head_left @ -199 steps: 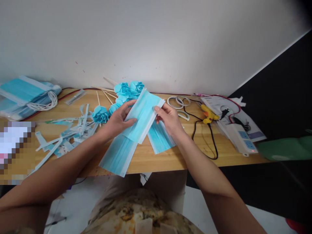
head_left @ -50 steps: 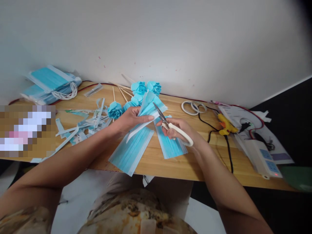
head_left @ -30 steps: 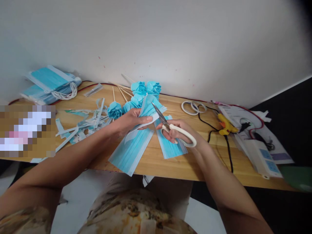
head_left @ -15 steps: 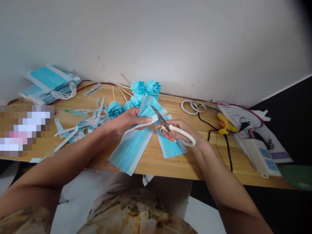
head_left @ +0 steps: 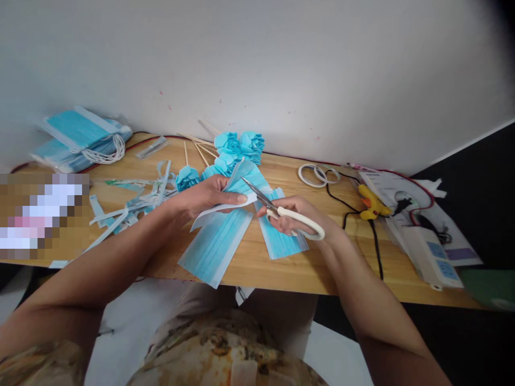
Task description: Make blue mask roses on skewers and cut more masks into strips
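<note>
My left hand (head_left: 213,195) pinches a blue and white face mask (head_left: 251,176) between thumb and fingers, holding it above the table. The scissors (head_left: 300,219), with white handles, are in my right hand (head_left: 290,212); their blades lie across the mask's blue face and look closed or nearly so. Beneath my hands, one flat piece of mask (head_left: 217,249) slants toward the table's front edge. A second mask piece (head_left: 281,236) lies under the scissors, partly hidden by my right hand. Just behind the held mask are several blue flowers (head_left: 251,145) on wooden sticks.
On the left are cut strips (head_left: 139,206) and a stack of masks (head_left: 80,131). Tape rolls (head_left: 311,176) lie right of the flowers. Farther right are a yellow glue gun (head_left: 374,203), its black cable, a power strip (head_left: 432,257) and a printed sheet (head_left: 462,244). A wall stands behind.
The scissor blades have shifted slightly left over the held mask. The mask's lower flap has lifted and folded up toward my left hand. The flat pieces on the table stay put.
</note>
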A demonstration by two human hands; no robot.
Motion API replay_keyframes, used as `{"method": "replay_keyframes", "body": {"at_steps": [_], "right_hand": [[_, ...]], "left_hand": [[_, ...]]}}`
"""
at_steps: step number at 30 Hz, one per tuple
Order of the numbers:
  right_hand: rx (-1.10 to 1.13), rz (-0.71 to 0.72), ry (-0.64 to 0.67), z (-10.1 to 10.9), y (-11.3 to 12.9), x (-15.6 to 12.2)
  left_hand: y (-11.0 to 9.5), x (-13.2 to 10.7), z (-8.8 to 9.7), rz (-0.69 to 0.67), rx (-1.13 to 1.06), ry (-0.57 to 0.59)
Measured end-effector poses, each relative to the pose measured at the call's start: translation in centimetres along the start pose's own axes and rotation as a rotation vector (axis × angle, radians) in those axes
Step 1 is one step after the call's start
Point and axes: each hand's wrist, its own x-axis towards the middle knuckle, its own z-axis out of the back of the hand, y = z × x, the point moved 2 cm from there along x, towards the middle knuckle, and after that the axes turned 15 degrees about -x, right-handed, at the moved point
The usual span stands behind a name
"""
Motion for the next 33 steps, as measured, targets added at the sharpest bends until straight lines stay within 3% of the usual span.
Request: {"method": "replay_keyframes", "body": {"at_steps": [3, 6, 11, 16, 18, 20, 23, 25, 27, 30, 33], "right_hand": [[-0.042, 0.038, -0.009, 0.0, 0.2, 0.3], [-0.226, 0.109, -0.059, 0.3, 0.8, 0.3], [-0.543, 0.103, -0.091, 2.9, 0.8, -0.9], [-0.791, -0.16, -0.51, 7.5, -2.3, -2.2], [-0.94, -0.29, -0.574, 8.4, -3.6, -2.3], [-1.071, -0.392, -0.554, 8.6, -4.4, -2.2], [-1.179, -0.427, -0.621, 8.0, -4.0, -1.8], [-1.105, -0.311, -0.759, 6.8, -3.0, -1.2], [-0.871, -0.108, -0.82, 4.9, -1.8, -0.4], [-0.466, 0.122, -0.649, 1.3, -0.6, 1.1], [-0.288, 0.183, -0.543, -1.3, 0.1, 2.0]], "left_hand": [[-0.2, 0.0, 0.0, -0.017, 0.042, 0.02], [-0.2, -0.1, 0.0, -0.024, 0.101, 0.029], [-0.2, 0.2, 0.5, -0.036, 0.086, -0.133], [-0.7, 0.6, 0.5, -0.207, 0.011, -0.266], [-0.5, 0.8, 0.5, -0.191, -0.016, -0.295], [0.0, 0.9, 0.6, -0.17, -0.067, -0.323], [0.8, 1.1, 0.7, -0.194, -0.146, -0.41], [1.3, 1.2, 0.5, -0.235, -0.189, -0.463], [1.7, 1.2, -0.1, -0.27, -0.228, -0.468], [2.2, 1.1, -1.3, -0.329, -0.288, -0.438], [2.9, 0.8, -2.5, -0.334, -0.335, -0.387]]}}
